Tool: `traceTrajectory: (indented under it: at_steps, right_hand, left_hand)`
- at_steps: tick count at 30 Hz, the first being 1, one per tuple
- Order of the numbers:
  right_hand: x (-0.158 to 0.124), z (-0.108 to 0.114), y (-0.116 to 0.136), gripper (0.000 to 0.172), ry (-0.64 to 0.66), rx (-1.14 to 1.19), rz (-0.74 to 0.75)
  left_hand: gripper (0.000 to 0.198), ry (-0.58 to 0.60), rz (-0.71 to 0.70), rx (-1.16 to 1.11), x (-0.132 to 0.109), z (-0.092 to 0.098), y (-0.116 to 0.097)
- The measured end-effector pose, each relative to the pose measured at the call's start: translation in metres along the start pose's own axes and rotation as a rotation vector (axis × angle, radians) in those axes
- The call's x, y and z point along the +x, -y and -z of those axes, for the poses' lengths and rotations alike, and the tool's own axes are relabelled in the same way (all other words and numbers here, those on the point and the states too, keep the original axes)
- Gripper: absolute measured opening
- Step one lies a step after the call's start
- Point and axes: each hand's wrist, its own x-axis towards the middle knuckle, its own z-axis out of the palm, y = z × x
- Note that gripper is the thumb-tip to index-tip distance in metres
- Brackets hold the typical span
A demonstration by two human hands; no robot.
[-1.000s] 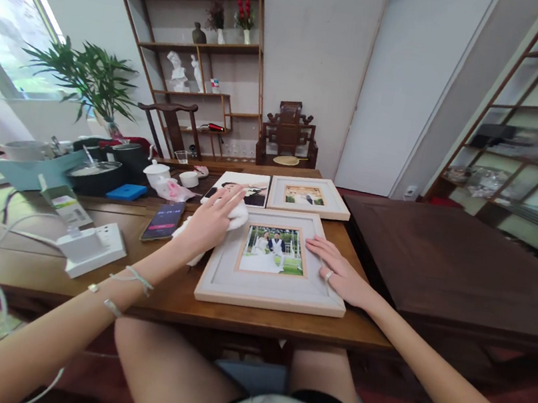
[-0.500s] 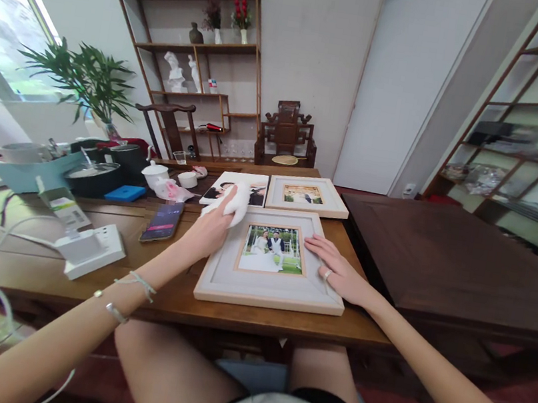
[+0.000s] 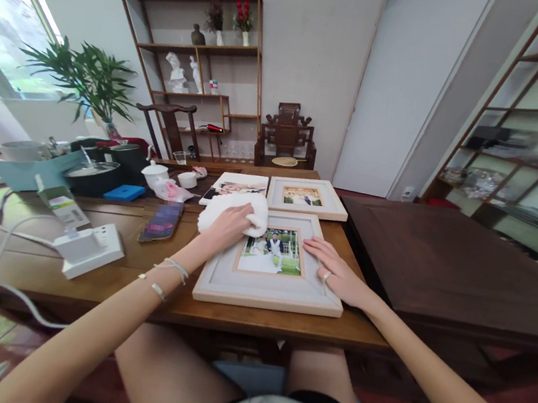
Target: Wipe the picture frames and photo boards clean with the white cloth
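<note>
A pale wooden picture frame (image 3: 267, 301) with a wide light mat and a couple's photo in its middle lies flat in front of me. My left hand (image 3: 229, 226) is closed on a fluffy white cloth (image 3: 217, 207), pressed against the frame's upper left corner. The cloth hides that corner and also overlaps a frameless photo panel (image 3: 239, 182) behind it. On the frame's right border rests my right hand (image 3: 334, 268), fingers stretched out and lying flat. A second framed photo (image 3: 306, 208) lies just beyond.
Left of the frame are a phone (image 3: 161, 222), a blue box (image 3: 124, 193), a white teapot (image 3: 156, 174) and a white power strip (image 3: 94, 249) with a cable. A dark lower table (image 3: 462, 264) stands to the right. Shelves and chairs line the wall behind.
My left hand has moved the cloth rightward along the frame's upper edge, and the cloth looks more spread out. My right hand stays in the same place on the frame.
</note>
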Motion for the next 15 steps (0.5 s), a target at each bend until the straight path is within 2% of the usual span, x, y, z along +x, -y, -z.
traceTrajectory:
  at_steps: [8, 12, 15]
  right_hand:
    - [-0.001, 0.001, 0.001, 0.049, 0.017, 0.007, -0.013]
    - [0.0, 0.001, -0.001, 0.049, 0.005, 0.013, -0.011]
    - [0.001, 0.0, -0.003, 0.047, -0.015, 0.02, 0.004]
  left_hand:
    - [0.032, 0.004, 0.06, 0.036, 0.003, -0.002, -0.008]
    - [0.038, 0.026, 0.041, -0.031, 0.004, -0.005, 0.002]
    - [0.035, 0.089, -0.005, -0.076, -0.005, 0.002, 0.008]
